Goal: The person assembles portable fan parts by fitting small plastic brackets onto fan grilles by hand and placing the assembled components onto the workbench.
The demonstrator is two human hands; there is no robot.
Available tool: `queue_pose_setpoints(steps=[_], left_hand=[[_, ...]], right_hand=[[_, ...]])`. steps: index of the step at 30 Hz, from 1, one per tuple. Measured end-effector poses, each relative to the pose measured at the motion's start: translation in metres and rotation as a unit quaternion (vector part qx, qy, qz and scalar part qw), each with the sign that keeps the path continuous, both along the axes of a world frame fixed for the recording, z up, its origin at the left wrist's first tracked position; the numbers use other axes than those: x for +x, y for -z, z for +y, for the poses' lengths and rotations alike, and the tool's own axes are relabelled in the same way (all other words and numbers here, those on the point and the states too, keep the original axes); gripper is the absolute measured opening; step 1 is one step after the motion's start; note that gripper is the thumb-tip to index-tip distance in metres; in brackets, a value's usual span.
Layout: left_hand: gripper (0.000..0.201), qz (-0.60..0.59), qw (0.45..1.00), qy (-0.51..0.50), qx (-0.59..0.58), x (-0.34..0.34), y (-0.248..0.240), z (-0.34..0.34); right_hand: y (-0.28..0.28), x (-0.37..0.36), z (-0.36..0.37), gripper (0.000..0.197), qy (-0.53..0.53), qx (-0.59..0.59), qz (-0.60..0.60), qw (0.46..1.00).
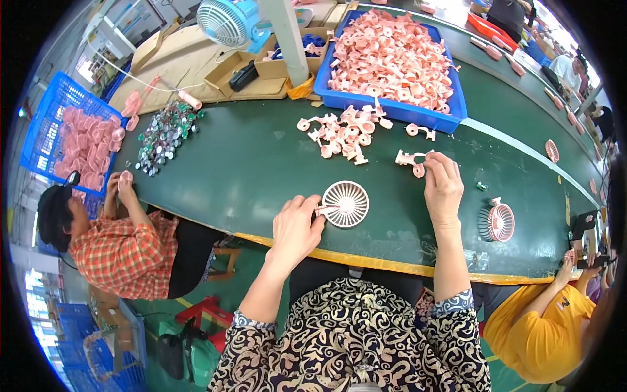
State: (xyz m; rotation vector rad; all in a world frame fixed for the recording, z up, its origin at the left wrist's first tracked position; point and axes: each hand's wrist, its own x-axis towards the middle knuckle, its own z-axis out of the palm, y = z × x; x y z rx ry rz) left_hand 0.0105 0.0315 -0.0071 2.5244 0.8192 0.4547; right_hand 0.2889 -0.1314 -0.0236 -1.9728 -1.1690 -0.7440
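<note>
My left hand (297, 225) has its fingers closed on the edge of a round, pale pink fan guard (346, 204) with spokes, which lies at or just above the green table. Farther right, my right hand (443, 186) pinches a small pink plastic bracket (408, 159) with a ring-shaped end. Beyond it lies a loose pink bracket (421, 132). A small heap of similar pink parts (346, 134) sits between my hands and a blue tray (392, 108) piled with more of them.
Another pink fan guard (501, 221) stands right of my right hand, near a tiny green part (481, 186). Shiny small discs (160, 134) are spread at left, by a blue basket (46, 157) of pink parts. Co-workers (124, 251) sit at both sides. A metal post (287, 39) rises behind.
</note>
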Motion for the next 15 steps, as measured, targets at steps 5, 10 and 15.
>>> queue_pose_setpoints(steps=[5,10,15], left_hand=[[0.026,-0.008,0.999,-0.041,0.029,0.004,0.003,0.005],[0.022,-0.038,0.999,-0.037,-0.007,0.003,0.006,0.005],[0.019,-0.045,0.998,-0.037,-0.032,-0.003,0.012,0.008]], right_hand=[[-0.001,0.005,-0.002,0.015,0.017,-0.019,0.02,0.999],[0.003,0.006,-0.009,0.011,0.025,0.036,0.089,0.995],[0.009,0.005,-0.021,0.012,0.014,0.1,0.373,0.922]])
